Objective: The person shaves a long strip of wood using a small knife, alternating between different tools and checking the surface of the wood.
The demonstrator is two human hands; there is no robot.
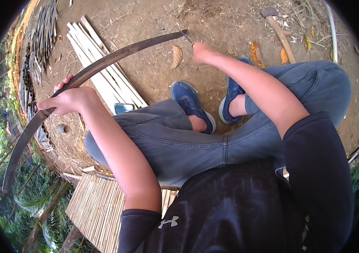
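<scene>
A long brown piece arcs across the upper left. Its lower-left stretch is flat, dark grey and blade-like, so it resembles a long-handled machete, though I cannot be certain. My left hand is wrapped round it near where the wood meets the dark part. At the far end, my right hand is closed on a small thin pointed tool. That tool's slim metal part lies across the tip of the wood; its exact kind is hard to make out, and my fingers hide most of its handle.
Pale split bamboo strips lie on the dirt, with a phone-like dark slab at their near end. A wooden-handled hammer or axe rests at far right. Dark sticks are stacked far left; a slatted bamboo platform stands near left.
</scene>
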